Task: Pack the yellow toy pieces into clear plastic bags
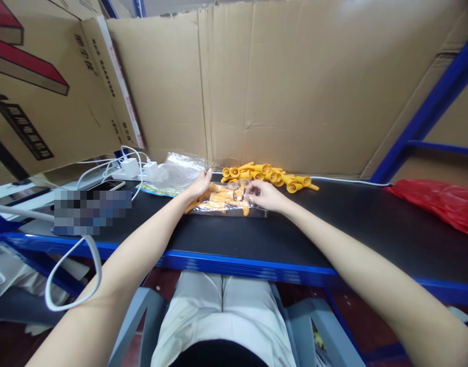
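Note:
A clear plastic bag (222, 200) lies on the black table top, with several orange-yellow plastic pieces inside. My left hand (199, 185) is closed on the bag's left end, thumb uppermost. At the right end of the bag, my right hand (265, 195) has its fingers curled in and pinching the film; whether a piece is also between them is hidden. Just behind the bag is a loose heap of yellow funnel-shaped plastic pieces with narrow stems (272, 176). Behind my left hand lie more clear plastic bags (180, 171), loosely stacked.
Tall cardboard (295, 92) walls the table's back. White chargers (130, 167) and cables crowd the left, beside a phone (107, 185). A looped white cable (98, 265) hangs by my left forearm. Red plastic (436, 201) lies at right. A blue rail (234, 262) edges the front.

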`<state>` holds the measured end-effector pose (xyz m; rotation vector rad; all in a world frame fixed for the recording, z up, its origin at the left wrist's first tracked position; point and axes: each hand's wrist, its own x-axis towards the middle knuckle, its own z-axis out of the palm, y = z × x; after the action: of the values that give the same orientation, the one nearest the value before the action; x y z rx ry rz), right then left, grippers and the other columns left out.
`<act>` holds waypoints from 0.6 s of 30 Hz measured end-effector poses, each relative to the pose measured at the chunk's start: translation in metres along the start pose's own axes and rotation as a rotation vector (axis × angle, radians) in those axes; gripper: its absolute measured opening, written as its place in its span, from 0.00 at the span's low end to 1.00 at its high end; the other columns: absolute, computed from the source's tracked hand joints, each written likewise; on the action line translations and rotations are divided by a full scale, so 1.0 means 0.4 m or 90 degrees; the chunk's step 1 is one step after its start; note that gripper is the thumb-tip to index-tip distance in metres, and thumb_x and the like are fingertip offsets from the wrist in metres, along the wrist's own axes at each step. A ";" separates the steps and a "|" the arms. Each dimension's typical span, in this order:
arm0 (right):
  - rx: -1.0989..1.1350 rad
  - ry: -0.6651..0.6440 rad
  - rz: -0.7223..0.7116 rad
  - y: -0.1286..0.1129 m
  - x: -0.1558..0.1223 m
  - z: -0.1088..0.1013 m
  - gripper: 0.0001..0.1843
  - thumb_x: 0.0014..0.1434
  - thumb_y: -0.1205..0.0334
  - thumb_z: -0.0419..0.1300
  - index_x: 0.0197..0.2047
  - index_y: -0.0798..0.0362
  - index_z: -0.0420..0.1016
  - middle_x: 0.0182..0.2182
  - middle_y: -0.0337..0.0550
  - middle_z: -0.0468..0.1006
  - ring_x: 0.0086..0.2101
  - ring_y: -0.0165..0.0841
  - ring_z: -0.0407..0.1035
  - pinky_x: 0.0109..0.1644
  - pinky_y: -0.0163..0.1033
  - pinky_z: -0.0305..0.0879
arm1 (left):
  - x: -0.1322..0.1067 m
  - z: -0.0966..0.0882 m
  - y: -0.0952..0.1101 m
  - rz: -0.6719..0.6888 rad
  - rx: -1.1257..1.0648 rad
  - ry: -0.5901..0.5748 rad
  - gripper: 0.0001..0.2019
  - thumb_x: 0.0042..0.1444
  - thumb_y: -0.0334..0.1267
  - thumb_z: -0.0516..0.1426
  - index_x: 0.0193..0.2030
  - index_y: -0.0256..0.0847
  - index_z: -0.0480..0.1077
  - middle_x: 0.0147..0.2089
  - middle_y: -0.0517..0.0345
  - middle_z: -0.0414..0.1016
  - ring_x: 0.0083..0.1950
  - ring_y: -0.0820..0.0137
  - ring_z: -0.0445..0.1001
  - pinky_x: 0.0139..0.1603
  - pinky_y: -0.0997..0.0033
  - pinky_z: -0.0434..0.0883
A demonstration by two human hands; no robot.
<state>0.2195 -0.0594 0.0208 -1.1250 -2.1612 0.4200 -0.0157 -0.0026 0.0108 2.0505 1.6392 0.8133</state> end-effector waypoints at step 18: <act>0.328 -0.127 0.154 0.021 -0.009 0.007 0.14 0.46 0.56 0.63 0.32 0.58 0.78 0.28 0.45 0.78 0.28 0.28 0.70 0.38 0.37 0.67 | 0.031 -0.004 -0.059 -0.076 -0.192 0.009 0.27 0.57 0.57 0.35 0.51 0.41 0.60 0.54 0.46 0.67 0.58 0.65 0.61 0.46 0.70 0.65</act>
<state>0.2241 -0.0573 0.0125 -1.0755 -1.9138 1.1661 -0.0323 0.0149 -0.0003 1.7268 1.5237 0.9678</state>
